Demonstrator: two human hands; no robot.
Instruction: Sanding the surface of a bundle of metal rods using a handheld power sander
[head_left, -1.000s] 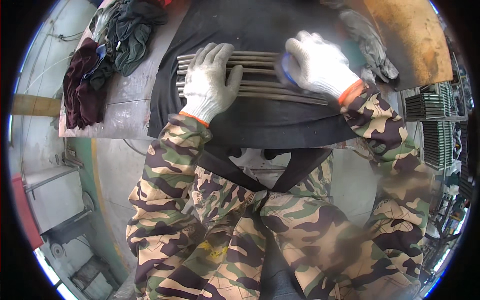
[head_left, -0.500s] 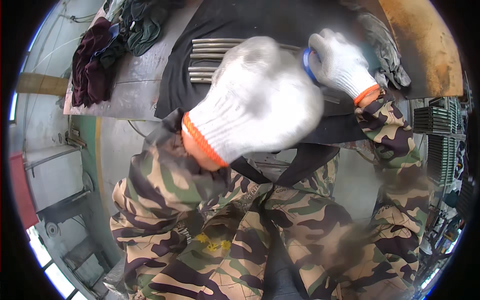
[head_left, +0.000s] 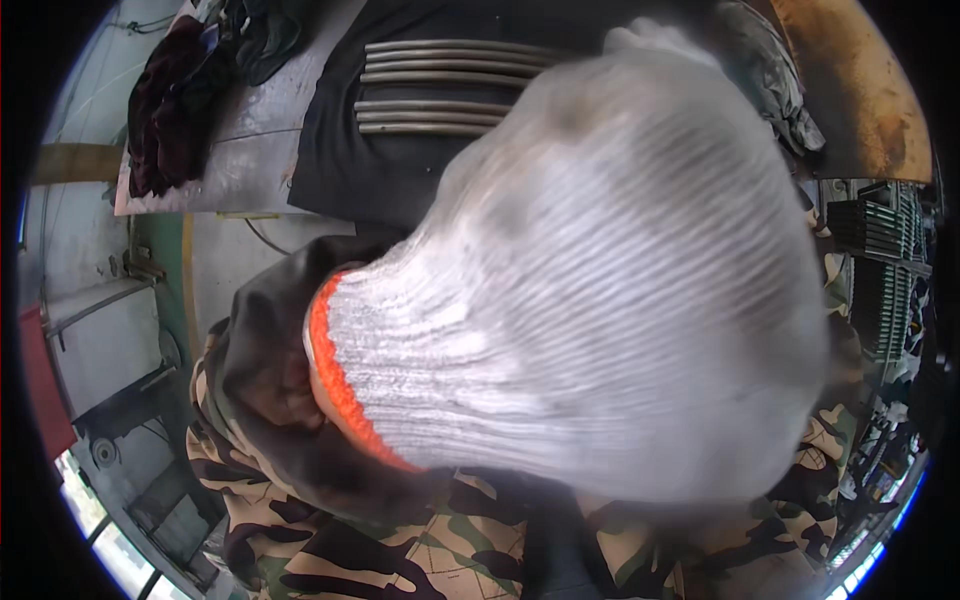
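My left hand (head_left: 600, 290), in a white knitted glove with an orange cuff, is raised close to the camera and fills the middle and right of the picture. Its fingers are smeared and turned out of sight, so their grip does not show. A bit of white glove at the upper edge looks like my right hand (head_left: 655, 40); the rest of it is hidden behind the left. Beyond the left hand, several slim metal rods (head_left: 440, 62) lie side by side in two groups on a black cloth (head_left: 330, 165). Their right ends are covered by the glove.
Dark crumpled clothes (head_left: 165, 120) lie on the table's far left. A grey crumpled cloth (head_left: 775, 85) rests at the right, beside a rust-stained brown board (head_left: 860, 85). Racks of stacked dark metal parts (head_left: 880, 250) stand along the right side. My camouflage-clad legs are below.
My left hand has come up much nearer to the camera and now covers most of my right hand. The blue ring-like thing seen earlier at the right hand is hidden now.
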